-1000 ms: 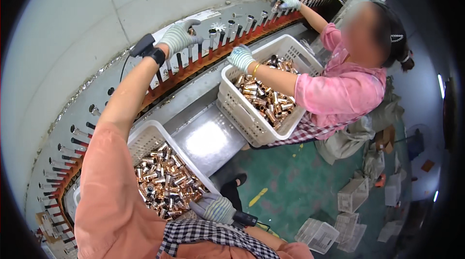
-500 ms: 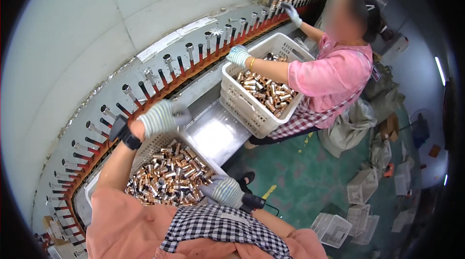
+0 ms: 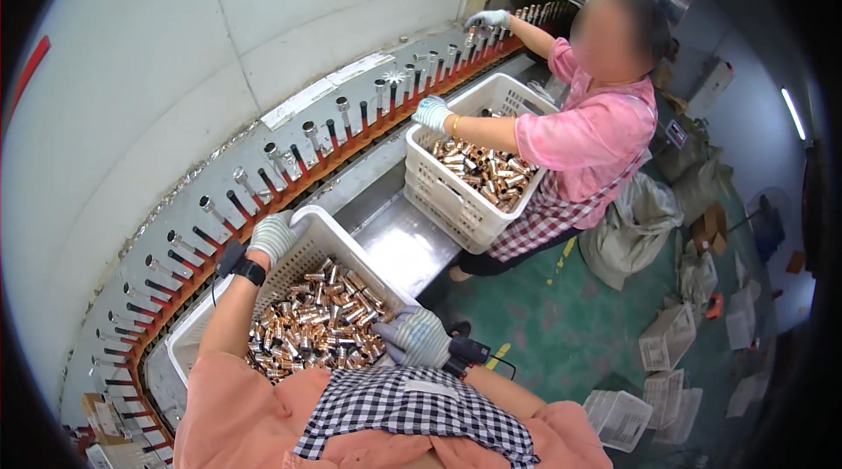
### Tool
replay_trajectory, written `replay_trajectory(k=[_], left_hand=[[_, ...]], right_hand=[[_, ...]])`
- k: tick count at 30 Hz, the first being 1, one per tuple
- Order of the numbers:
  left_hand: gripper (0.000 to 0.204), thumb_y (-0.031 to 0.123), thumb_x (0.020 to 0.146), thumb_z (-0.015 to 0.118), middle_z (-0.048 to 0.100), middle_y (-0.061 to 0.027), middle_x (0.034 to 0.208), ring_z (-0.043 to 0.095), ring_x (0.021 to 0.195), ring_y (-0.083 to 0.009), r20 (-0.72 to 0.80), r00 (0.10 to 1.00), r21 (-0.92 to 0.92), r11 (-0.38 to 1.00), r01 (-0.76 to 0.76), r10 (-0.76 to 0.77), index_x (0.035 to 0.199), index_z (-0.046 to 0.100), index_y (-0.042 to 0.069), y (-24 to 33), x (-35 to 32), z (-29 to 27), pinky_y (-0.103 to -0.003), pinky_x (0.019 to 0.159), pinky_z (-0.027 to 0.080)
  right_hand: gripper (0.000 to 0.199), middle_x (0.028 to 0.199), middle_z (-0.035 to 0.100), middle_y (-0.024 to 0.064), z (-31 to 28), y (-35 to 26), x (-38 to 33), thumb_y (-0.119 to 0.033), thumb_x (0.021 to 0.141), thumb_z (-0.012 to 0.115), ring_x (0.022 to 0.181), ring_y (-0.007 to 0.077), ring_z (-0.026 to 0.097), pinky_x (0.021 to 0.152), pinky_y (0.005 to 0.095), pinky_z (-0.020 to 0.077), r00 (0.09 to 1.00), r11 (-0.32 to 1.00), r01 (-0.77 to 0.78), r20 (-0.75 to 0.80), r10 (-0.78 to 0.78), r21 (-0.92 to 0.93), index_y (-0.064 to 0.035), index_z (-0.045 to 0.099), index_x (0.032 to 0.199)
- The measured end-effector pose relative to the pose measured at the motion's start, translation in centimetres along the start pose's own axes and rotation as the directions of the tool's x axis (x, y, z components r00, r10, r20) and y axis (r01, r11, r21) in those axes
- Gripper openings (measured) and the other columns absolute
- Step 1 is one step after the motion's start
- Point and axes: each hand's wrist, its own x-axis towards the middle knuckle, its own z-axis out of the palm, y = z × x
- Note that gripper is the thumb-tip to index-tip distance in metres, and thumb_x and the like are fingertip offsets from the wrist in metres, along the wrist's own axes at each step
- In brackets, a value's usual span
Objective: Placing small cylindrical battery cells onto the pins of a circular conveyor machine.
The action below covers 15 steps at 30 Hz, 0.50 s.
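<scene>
My left hand (image 3: 277,238), in a striped glove with grey fingers, is closed at the far rim of a white perforated plastic crate (image 3: 329,228) in front of me. Its fingertips are partly hidden. My right hand (image 3: 421,337), gloved alike, lies over the crate's right side. The bent fingers reach in among the parts, and what they hold, if anything, is hidden. Short copper- and silver-coloured metal sleeves (image 3: 316,320) lie heaped in this crate. Beyond it runs a curved row of upright red-and-black rods, several topped by a silver sleeve (image 3: 310,130).
Across a metal tray (image 3: 399,245), a co-worker in pink (image 3: 583,127) has one gloved hand on a second filled crate (image 3: 465,222) and the other at the far rods. A pale wall (image 3: 281,22) backs the row. Sacks (image 3: 624,237) and crates (image 3: 667,337) lie on the green floor.
My left hand has drawn back leftward to the crate's rim. My right hand stays by the crate's right side. The co-worker's far hand has moved left along the rods.
</scene>
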Motion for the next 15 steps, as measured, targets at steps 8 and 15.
replay_trajectory(k=[8,15], left_hand=[[0.062,0.054,0.092,0.060,0.072,-0.0276,0.110,0.070,0.105,-0.0404,0.131,0.991,-0.094,0.995,0.021,-0.009,0.120,0.071,0.000,-0.1,0.9,-0.6,-0.046,0.093,0.053],[0.065,0.056,0.090,0.061,0.072,-0.0282,0.111,0.070,0.106,-0.0412,0.101,0.995,-0.103,0.994,0.037,-0.026,0.119,0.072,0.000,-0.6,1.4,0.3,-0.046,0.093,0.052]], right_hand=[[0.022,0.066,0.061,0.0096,-0.4,-0.2,0.3,-0.017,0.077,0.066,0.067,0.0317,0.063,0.078,0.0421,0.0542,0.996,0.999,-0.046,0.079,0.047,-0.011,-0.0061,0.067,0.096],[0.031,0.075,0.067,0.0085,-0.1,-0.3,0.1,-0.008,0.076,0.067,0.071,0.0284,0.067,0.085,0.0396,0.0544,0.999,0.999,-0.042,-0.009,0.042,0.014,-0.0075,0.069,0.107]])
